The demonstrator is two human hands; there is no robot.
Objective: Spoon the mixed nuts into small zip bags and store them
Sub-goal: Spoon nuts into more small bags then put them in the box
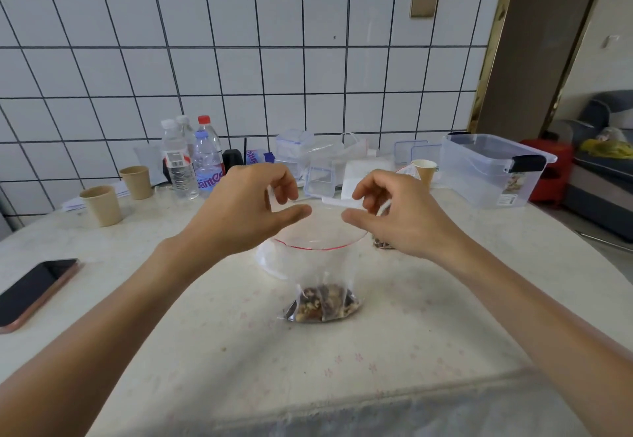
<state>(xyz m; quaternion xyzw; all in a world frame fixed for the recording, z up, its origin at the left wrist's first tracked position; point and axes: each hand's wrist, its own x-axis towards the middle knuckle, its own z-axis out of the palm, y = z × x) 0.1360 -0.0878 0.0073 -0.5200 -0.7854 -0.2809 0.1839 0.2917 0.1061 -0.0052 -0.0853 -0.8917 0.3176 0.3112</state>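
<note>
Mixed nuts [322,304] sit as a small load at the bottom of the zip bag [320,275], which hangs above the counter [212,327] with its mouth open. Left hand [246,210] and right hand [394,214] each pinch one corner of the rim, thumbs near the red seal line. Risk, as judged: one pinch slipping would tip the bag and spill nuts; uneven pressing could leave the seal gapped.
</note>
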